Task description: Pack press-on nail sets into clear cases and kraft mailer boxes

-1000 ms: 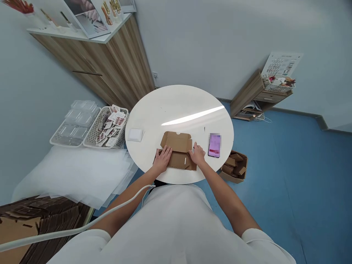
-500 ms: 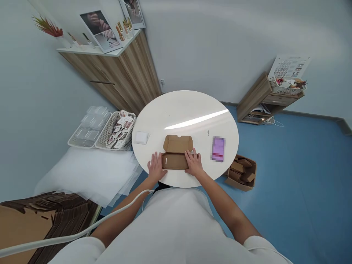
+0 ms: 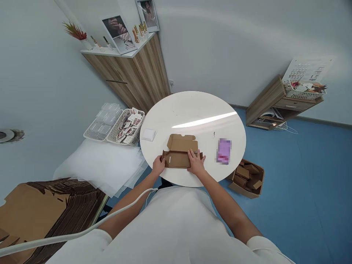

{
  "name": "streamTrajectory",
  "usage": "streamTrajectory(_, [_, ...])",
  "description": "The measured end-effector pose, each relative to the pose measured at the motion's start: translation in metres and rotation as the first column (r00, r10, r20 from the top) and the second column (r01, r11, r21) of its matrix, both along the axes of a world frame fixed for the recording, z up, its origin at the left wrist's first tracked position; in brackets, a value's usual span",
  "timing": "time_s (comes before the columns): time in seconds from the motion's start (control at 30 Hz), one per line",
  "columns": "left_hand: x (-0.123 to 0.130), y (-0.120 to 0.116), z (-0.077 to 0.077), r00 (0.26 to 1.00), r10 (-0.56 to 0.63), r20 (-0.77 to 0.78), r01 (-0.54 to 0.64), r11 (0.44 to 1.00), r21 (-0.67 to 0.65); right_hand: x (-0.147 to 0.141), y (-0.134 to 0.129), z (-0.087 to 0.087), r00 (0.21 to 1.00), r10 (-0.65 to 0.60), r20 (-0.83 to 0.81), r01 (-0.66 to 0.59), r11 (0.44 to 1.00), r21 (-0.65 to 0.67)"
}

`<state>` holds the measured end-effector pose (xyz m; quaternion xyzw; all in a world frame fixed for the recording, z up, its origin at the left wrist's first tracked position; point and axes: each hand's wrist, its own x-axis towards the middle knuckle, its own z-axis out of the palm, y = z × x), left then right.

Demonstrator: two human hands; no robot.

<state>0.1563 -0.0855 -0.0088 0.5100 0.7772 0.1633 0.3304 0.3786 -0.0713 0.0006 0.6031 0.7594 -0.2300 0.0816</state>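
Note:
A brown cardboard mailer box (image 3: 177, 160) lies on the white round table (image 3: 192, 104) in front of me. Its lid panel is folded back flat, away from my body, and a small white strip shows inside the tray. My left hand (image 3: 158, 165) pinches the side flap at the box's left end, which sticks up and outward. On the right end, my right hand (image 3: 196, 163) rests with its fingers spread over the side wall and inner edge, covering part of it.
A white packet (image 3: 149, 134) lies at the table's left, a purple pixelated item (image 3: 224, 151) at its right. Left stand baskets of printed cards (image 3: 129, 126) and clear containers (image 3: 106, 119), foam sheets (image 3: 99, 165) and flat cardboard (image 3: 35, 216). A carton of folded boxes (image 3: 247, 178) sits on the floor.
My left hand has gone from lying spread on the box's left end to gripping its flap, which now stands outward. The right hand stays on the right end. The view has shifted left.

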Motion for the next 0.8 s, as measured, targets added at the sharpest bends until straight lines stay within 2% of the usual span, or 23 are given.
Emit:
streamTrajectory(0.17, [0.015,-0.01,0.002,0.993,0.009,0.117,-0.02,0.996,0.086,-0.006,0.0,0.0,1.0,0.028,-0.01,-0.028,1.0,0.009])
streamTrajectory(0.27, [0.019,-0.013,0.002,0.994,-0.009,0.109,-0.004,0.993,0.119,-0.007,-0.002,-0.001,0.999,0.033,-0.005,-0.033,0.999,0.015])
streamTrajectory(0.43, [0.016,-0.005,0.003,1.0,0.026,0.016,-0.027,0.999,0.032,-0.005,-0.002,0.0,0.997,0.069,0.02,-0.069,0.998,0.0])
streamTrajectory(0.6, [0.016,0.001,0.008,0.985,-0.147,-0.086,0.135,0.982,-0.132,-0.004,0.0,0.002,0.994,0.094,0.048,-0.092,0.995,-0.032])
streamTrajectory(0.8, [0.017,-0.006,0.009,0.957,-0.248,-0.151,0.223,0.961,-0.164,0.0,0.005,0.009,0.994,0.108,0.035,-0.104,0.989,-0.104])
